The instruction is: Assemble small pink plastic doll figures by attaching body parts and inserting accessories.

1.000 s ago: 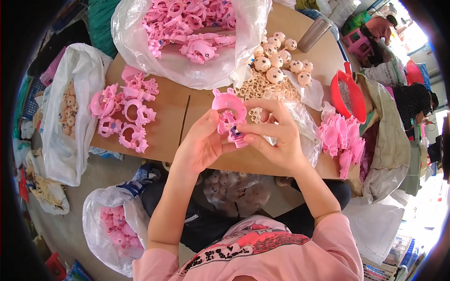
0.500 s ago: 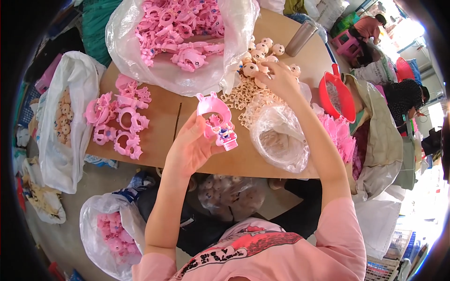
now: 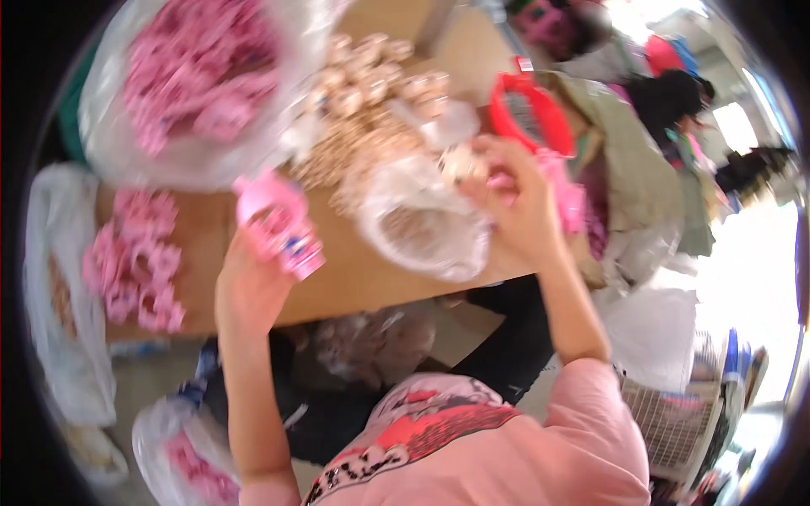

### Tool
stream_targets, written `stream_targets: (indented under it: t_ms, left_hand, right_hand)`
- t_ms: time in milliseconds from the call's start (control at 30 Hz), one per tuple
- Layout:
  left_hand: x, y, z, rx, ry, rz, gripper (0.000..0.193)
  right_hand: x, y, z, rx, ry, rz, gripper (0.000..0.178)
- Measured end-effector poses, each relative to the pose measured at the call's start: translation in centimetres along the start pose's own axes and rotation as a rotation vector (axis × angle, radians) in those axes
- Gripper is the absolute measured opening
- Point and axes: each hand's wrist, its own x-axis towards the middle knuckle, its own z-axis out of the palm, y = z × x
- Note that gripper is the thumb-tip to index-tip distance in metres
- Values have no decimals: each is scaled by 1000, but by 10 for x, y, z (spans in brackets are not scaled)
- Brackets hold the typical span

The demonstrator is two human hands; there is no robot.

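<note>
One brown table [image 3: 333,282] across mid-frame; big plastic bag [image 3: 194,173] of pink parts [image 3: 198,67], upper left. Left hand [image 3: 253,287] left of centre, right hand [image 3: 525,198] right of centre, both with fingers curled in: left pinches pink figure piece [image 3: 268,200], left of centre; right pinches smaller cream ball [image 3: 461,165], blurred.

The person wears a pink T-shirt [image 3: 523,443] with short, loose sleeves [image 3: 595,405]. Across its front runs a print [image 3: 447,422] in coral red, pale pink and white, edged with dark outlines and black lettering. The trousers [image 3: 506,333] are black, with small white marks. The left hand [image 3: 253,287] and right hand [image 3: 527,198] are bare.
</note>
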Motion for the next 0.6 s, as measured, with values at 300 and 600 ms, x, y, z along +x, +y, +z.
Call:
stream_targets:
  t_ms: [300,600]
  left_hand:
    - [8,-4,-7,11,3,-74,45]
    - [5,1,-12,56,103,-57,45]
  right_hand:
    - [-158,0,1,660,342,551,27]
    - [-130,32,30,502,349,434,37]
